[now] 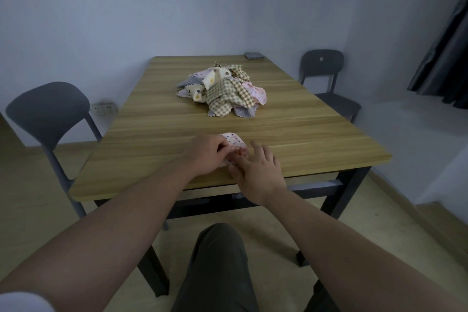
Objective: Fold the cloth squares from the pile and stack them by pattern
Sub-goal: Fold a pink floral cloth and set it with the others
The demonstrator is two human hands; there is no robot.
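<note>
I saw a smooth, matt wood-grain table (291, 134) on dark painted metal legs (350, 192); soft printed cloth squares (222, 88), zigzag-edged, heaped at 12 o'clock; matt grey plastic in the 9 o'clock chair (48, 111) and 2 o'clock chair (321, 66).

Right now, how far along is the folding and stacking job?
Done: nothing yet; no sorted stacks show on the wooden table. In hand: the left hand pinches a pink dotted cloth square at the near edge, and the right hand touches it with spread fingers, mid-fold. Left: the jumbled pile of patterned cloth squares at the table's middle.
</note>
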